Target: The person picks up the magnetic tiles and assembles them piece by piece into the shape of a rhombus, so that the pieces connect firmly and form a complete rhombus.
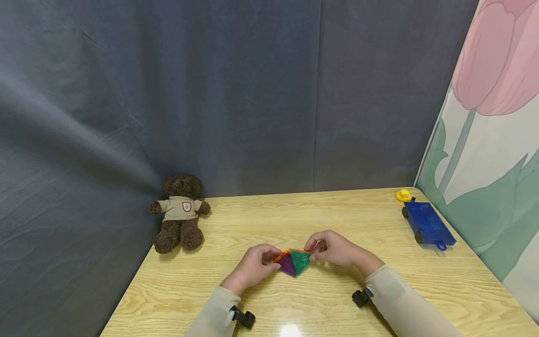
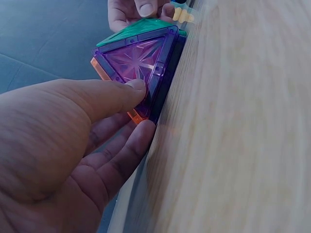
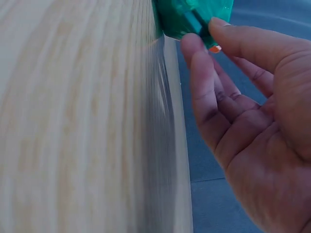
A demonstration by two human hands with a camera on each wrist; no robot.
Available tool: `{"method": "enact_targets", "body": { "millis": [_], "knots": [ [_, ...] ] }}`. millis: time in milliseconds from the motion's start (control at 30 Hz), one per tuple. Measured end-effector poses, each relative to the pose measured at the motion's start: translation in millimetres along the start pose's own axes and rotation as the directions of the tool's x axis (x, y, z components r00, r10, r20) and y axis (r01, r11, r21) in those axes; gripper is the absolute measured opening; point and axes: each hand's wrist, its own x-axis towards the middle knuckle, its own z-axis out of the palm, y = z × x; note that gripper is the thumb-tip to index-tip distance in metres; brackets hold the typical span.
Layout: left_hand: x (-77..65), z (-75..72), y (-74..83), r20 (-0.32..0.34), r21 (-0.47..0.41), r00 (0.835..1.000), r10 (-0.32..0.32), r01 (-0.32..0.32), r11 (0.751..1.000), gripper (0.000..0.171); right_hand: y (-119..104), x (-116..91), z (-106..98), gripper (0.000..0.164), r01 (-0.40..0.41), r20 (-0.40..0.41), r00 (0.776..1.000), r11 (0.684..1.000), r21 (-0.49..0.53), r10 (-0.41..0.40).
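Translucent magnetic tiles stand joined on the wooden table in the head view: a purple triangle tile (image 1: 287,265) and a green triangle tile (image 1: 300,260) face me, with orange tile edges (image 2: 99,69) along the back. My left hand (image 1: 252,267) pinches the purple side, thumb on its face and fingers around its rear corner in the left wrist view. At the other end, my right hand (image 1: 335,248) pinches the outer corner of the green tile (image 3: 199,14) between thumb and fingertips. How the orange part is shaped behind is mostly hidden.
A brown teddy bear (image 1: 181,213) in a beige shirt sits at the table's left back corner. Toward the right edge are a blue toy cart (image 1: 427,223) with black wheels and a yellow rubber duck (image 1: 403,195). A dark curtain (image 1: 252,93) hangs behind the table.
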Motion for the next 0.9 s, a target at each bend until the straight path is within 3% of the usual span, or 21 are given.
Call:
{"method": "enact_targets", "body": {
  "millis": [267, 533, 900],
  "knots": [
    [-0.1, 0.1, 1.3, -0.015, 0.002, 1.000, 0.007, -0.007, 1.000, 0.023, 0.4, 1.8, 0.9, 0.018, 0.051, -0.040, 0.998, 0.999, -0.014, -0.052],
    [1.5, 2.5, 1.1, -0.066, 0.004, 0.997, 0.027, -0.026, 1.000, 0.020, -1.5, 3.2, 1.4, 0.016, 0.011, -0.110, 0.994, 0.998, -0.059, -0.018],
    [1.4, 3.8, 3.5, -0.102, 0.031, 0.995, 0.010, -0.007, 1.000, 0.019, -0.8, 2.6, 2.2, 0.015, 0.005, -0.122, 0.992, 0.998, -0.062, -0.013]
  ]
}}
